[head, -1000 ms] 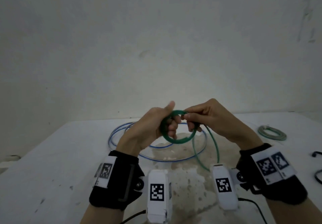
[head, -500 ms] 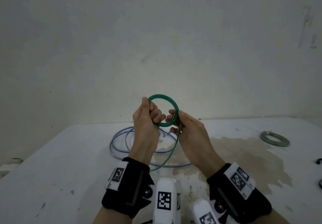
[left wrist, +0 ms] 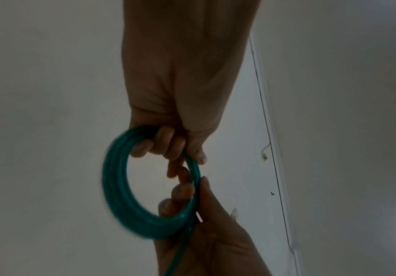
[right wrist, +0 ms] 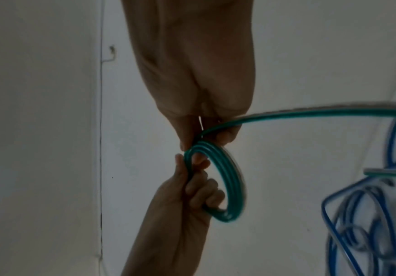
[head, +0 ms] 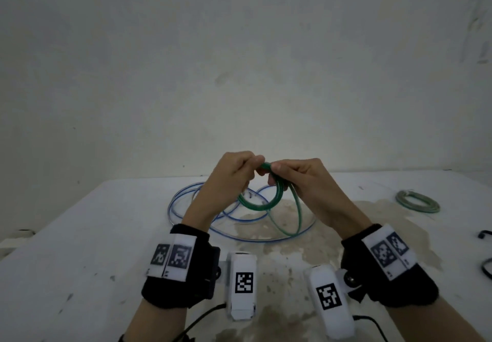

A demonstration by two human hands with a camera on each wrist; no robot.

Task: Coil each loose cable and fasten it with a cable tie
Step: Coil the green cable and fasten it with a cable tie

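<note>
A green cable coil [head: 262, 204] of several turns hangs between my hands above the white table [head: 80, 235]. My left hand [head: 234, 174] grips its top left, fingers curled through the ring [left wrist: 154, 145]. At the top right my right hand [head: 298, 179] pinches the coil where the loose green tail [head: 295, 222] leaves it. The tail loops down to the table and back. In the right wrist view the tail [right wrist: 310, 113] runs off right from the pinch [right wrist: 192, 142]. A loose blue cable [head: 186, 208] lies in wide loops on the table under my hands.
A finished grey-green coil [head: 416, 202] lies at the table's far right. Black cable pieces [head: 485, 235] show at the right edge. A stained patch [head: 292, 256] marks the table's middle. A plain wall [head: 239, 62] stands behind.
The coil stood upright and higher half a second ago; now it hangs tipped down between my hands. My right hand swung up and right, laying another turn, and the tail loops right.
</note>
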